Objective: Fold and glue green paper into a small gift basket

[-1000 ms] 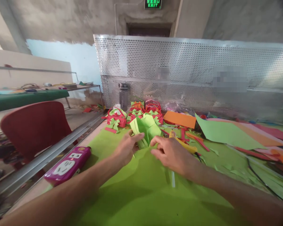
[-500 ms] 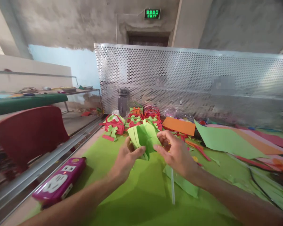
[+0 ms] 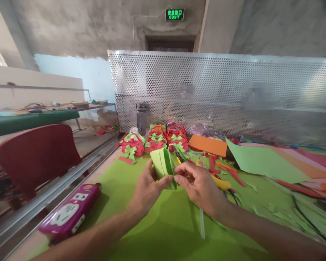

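Observation:
Both hands hold a folded piece of light green paper [image 3: 163, 165] above the green table cover [image 3: 163, 224]. My left hand [image 3: 148, 188] pinches its lower left side with thumb and fingers. My right hand [image 3: 199, 185] pinches its lower right edge, fingers curled. The paper stands upright with several creases showing. Under my right wrist lies a thin white stick [image 3: 202, 224]. A yellow-handled tool [image 3: 220, 181] lies just right of my right hand.
Red and green paper baskets with bows [image 3: 154, 139] stand behind the hands, near a grey bottle [image 3: 141, 117]. Orange paper [image 3: 208, 145], a large green sheet [image 3: 263, 161] and coloured strips lie right. A purple power strip [image 3: 69, 214] sits left, by a red chair [image 3: 35, 154]. A perforated metal screen [image 3: 220, 90] stands behind.
The green paper has been pressed narrower, from a spread shape into a tighter upright fold. My right hand moved down and left to pinch its lower edge.

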`<state>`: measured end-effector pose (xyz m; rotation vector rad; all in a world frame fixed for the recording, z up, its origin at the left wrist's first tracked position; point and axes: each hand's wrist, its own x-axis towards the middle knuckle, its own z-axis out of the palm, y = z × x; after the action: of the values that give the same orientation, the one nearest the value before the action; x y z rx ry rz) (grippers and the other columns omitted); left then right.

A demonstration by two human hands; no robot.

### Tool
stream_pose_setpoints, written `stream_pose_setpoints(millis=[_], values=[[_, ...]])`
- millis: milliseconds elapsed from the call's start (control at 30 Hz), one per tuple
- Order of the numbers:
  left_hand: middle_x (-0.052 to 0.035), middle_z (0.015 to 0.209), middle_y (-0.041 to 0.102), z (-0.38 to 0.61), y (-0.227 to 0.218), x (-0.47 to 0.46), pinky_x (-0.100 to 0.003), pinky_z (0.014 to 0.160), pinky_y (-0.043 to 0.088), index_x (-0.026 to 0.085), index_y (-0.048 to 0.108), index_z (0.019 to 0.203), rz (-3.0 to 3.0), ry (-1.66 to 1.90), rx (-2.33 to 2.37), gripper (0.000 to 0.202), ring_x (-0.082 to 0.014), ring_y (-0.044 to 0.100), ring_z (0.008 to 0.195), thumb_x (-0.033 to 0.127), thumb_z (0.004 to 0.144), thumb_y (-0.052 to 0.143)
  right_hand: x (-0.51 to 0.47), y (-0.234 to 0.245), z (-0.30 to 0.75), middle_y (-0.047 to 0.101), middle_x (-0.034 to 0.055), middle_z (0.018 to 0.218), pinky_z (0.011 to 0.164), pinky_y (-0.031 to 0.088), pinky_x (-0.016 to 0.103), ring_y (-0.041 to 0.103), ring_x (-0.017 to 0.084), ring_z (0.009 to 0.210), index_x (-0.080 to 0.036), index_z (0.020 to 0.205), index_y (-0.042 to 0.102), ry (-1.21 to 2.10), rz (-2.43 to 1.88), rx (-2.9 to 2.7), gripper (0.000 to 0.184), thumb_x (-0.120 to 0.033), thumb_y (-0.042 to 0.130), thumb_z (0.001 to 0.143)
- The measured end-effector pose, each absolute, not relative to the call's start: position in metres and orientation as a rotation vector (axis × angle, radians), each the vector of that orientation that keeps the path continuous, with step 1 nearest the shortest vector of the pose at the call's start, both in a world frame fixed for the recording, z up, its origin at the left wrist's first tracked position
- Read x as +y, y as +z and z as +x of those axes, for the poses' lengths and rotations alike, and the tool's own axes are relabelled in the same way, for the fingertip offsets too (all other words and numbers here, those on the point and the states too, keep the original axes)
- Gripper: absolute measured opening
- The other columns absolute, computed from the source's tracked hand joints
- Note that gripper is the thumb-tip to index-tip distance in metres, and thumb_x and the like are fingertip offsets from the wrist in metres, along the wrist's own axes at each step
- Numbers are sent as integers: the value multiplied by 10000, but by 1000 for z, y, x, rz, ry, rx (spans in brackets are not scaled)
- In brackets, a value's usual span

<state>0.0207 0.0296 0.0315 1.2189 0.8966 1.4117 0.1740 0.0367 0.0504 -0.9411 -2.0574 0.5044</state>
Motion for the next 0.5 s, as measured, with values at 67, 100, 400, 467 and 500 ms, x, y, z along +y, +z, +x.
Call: stream_pose_setpoints(millis=[67, 100, 400, 467, 500], values=[[-83, 1040, 629, 21, 29, 29, -331, 806, 484, 175, 490, 1082, 1247, 1418, 887, 486, -226, 593, 959, 187, 657, 724, 37, 51, 174, 588, -12, 695, 568, 424, 224, 526, 111, 605, -193, 778, 529, 457, -975, -2063, 42, -204, 543, 816], [-82, 1032, 628, 22, 28, 28, -326, 798, 484, 174, 488, 1084, 1265, 1420, 888, 486, -226, 593, 955, 187, 659, 723, 37, 50, 174, 591, -12, 692, 563, 422, 223, 525, 110, 600, -192, 779, 532, 426, -984, -2077, 38, -196, 551, 812], [-78, 1019, 624, 19, 27, 30, -282, 704, 492, 164, 479, 1078, 1314, 1456, 984, 420, -202, 598, 889, 164, 701, 664, 33, 52, 180, 653, 51, 816, 671, 484, 292, 601, 157, 737, -198, 960, 592, -14, -693, -2159, 160, -184, 452, 883], [-89, 1099, 611, 19, 30, 29, -276, 700, 501, 173, 477, 1091, 1274, 1479, 955, 448, -214, 596, 941, 180, 691, 678, 34, 58, 184, 646, 66, 970, 815, 475, 349, 595, 193, 919, -229, 1041, 560, -26, -733, -2008, 190, -234, 520, 855], [-91, 1125, 607, 19, 32, 28, -276, 706, 505, 177, 479, 1095, 1255, 1488, 937, 464, -222, 592, 968, 185, 681, 687, 36, 62, 186, 624, 72, 1053, 877, 453, 377, 570, 209, 1002, -240, 1087, 532, 26, -783, -1924, 257, -266, 557, 832]])
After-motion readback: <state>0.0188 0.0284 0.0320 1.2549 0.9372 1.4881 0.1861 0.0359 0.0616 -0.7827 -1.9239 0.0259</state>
